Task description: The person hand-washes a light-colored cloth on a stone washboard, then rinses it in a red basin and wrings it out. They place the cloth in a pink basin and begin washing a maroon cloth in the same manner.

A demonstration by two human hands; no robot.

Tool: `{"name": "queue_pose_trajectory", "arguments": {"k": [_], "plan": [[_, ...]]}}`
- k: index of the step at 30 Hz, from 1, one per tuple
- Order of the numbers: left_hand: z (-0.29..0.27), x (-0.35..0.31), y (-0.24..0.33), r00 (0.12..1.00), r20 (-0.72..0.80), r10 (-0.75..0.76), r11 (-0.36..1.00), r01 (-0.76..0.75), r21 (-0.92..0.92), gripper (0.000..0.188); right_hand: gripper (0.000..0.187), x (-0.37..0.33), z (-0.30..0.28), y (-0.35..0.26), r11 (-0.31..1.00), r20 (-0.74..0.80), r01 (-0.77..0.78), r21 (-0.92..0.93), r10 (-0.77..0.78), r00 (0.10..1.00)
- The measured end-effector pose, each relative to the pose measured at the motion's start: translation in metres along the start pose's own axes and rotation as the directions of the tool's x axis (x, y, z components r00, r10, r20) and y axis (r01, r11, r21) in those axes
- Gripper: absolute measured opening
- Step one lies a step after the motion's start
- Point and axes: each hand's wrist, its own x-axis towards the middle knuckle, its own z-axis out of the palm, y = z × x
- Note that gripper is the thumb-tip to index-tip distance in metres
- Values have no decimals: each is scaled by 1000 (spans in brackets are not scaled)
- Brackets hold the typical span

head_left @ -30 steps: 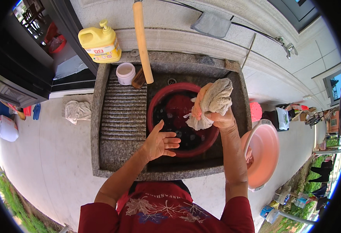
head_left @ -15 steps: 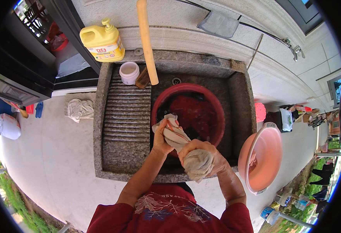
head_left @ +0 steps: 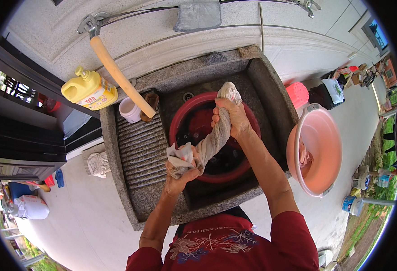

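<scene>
A twisted, light beige cloth [head_left: 217, 137] stretches slantwise between my two fists. My left hand [head_left: 176, 181] is closed round its lower end, where the fabric bunches up with pale folds. Higher and to the right, my right hand [head_left: 234, 118] grips the other end, and a short tuft sticks out beyond it. The cloth hangs over a red basin [head_left: 227, 175] holding dark water. That basin stands in a grey stone sink [head_left: 125, 203] with a ribbed washboard [head_left: 139, 147] on its left side.
A yellow pump jug [head_left: 89, 92] stands behind the sink's left corner. A tan hose [head_left: 121, 74] hangs from the tap beside a white jar [head_left: 129, 109] and a brown block [head_left: 150, 105]. Right of the sink is a pink tub [head_left: 327, 144] with cloth inside. A crumpled rag [head_left: 98, 164] lies on the left floor.
My right hand has swung up and away with its end of the cloth, while my left hand has come lower. The cloth looks longer between them. The view has turned.
</scene>
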Motion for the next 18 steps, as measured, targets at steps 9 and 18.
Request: {"name": "queue_pose_trajectory", "arguments": {"k": [9,18], "plan": [[38,13,-21,868,396,301,230,-469,853,30,12,3,41,-11,942,178,167,-289,-119,977],[24,35,-92,860,305,409,37,-349,936,34,10,22,12,14,913,-70,405,-59,-408,910]]}}
